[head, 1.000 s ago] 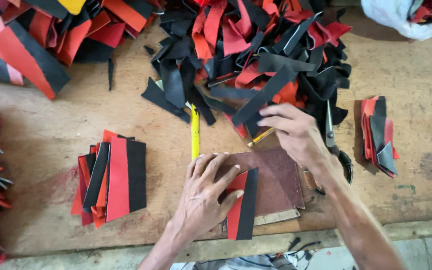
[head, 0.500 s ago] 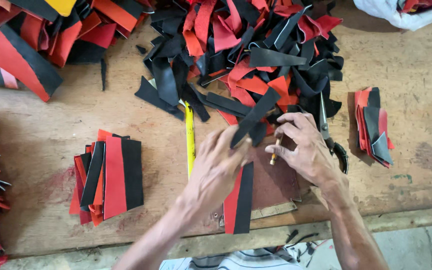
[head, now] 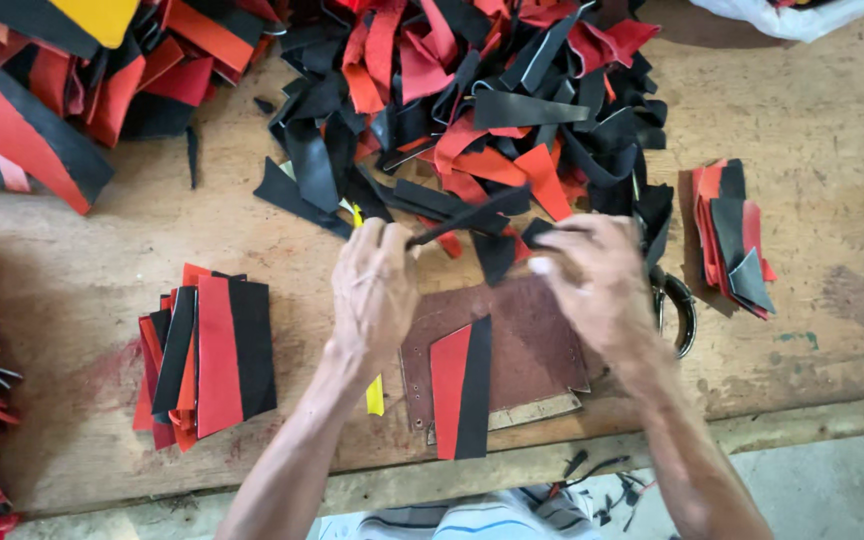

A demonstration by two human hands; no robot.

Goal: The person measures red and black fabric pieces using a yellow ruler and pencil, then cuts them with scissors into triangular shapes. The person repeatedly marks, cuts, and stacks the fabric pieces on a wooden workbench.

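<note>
Since the earlier frame both hands have been raised off the brown board (head: 522,340) to the heap's lower edge. A black strip (head: 472,218) at frame centre is pinched at its left end by the left hand (head: 374,290) and gripped at its right end by the closed fingers of the right hand (head: 592,280). A red-and-black piece (head: 460,388) is left lying on the board. A stacked red-and-black pile (head: 207,355) is seen lower left, scissors (head: 674,305) at right, a white bag (head: 792,15) upper right.
</note>
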